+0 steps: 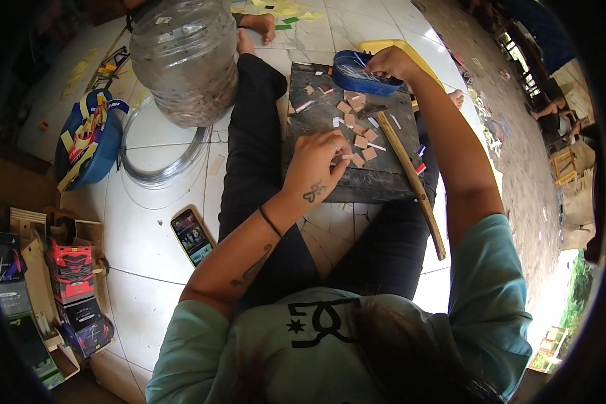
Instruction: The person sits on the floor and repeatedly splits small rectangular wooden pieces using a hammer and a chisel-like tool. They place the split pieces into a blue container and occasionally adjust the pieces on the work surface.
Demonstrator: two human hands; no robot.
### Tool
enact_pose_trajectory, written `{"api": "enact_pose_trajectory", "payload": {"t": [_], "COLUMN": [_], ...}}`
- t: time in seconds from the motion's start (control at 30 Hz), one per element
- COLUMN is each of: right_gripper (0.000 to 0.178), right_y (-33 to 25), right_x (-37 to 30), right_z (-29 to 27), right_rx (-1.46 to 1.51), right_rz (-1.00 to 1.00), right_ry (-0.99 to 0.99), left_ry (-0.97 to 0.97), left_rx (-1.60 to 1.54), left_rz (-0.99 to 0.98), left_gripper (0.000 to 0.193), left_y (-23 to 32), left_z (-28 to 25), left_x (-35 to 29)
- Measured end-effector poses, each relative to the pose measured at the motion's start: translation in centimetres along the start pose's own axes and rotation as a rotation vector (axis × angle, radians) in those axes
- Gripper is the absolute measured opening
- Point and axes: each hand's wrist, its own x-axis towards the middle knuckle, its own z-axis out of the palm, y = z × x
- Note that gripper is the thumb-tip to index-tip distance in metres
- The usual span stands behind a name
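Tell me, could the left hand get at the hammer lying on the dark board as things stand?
Probably yes. The left hand rests on the dark board among small pink squares, and the hammer lies just beside it, uncovered, nothing between them.

Dark board (377,176) (brown squares (361,141), hammer (411,178))

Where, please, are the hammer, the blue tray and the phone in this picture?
hammer (411,182), head view, middle of its wooden handle.
blue tray (357,81), head view, its near rim.
phone (192,237), head view, centre of its screen.
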Motion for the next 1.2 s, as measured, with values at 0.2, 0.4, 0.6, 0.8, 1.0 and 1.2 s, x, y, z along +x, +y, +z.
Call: {"api": "enact_pose_trajectory", "payload": {"t": [0.2, 0.4, 0.6, 0.8, 1.0, 1.2], "right_gripper": [0.018, 0.027, 0.025, 0.013, 0.009, 0.011], "right_y": [2.1, 0.6, -1.6, -2.3, -1.7, -2.1], "right_x": [-1.2, -8.6, -17.6, -19.9, -19.7, -19.9], "right_z": [0.2, 2.0, 8.1, 12.2, 13.5, 14.3], "right_rx": [0.447, 0.840, 1.033, 0.833, 0.746, 0.644], "right_rz": [-0.025, -0.118, -0.056, -0.146, -0.195, -0.315], "right_ry": [0.202, -0.009, -0.139, 0.093, 0.206, 0.346], "left_ry": [0.073, 0.024, 0.032, 0.034, 0.033, 0.031], "left_rx": [0.036, -0.012, -0.001, 0.019, 0.020, 0.024], "left_rz": [0.069, 0.034, 0.002, 0.003, -0.012, -0.006], "left_gripper": [0.015, 0.014, 0.012, 0.011, 0.010, 0.011], "left_y": [0.1, -1.0, -0.7, -0.6, -0.8, -0.9], "left_z": [0.9, 0.7, 0.7, 0.8, 0.9, 0.9], "left_x": [-1.6, -2.0, -1.9, -2.0, -2.0, -2.1]}}
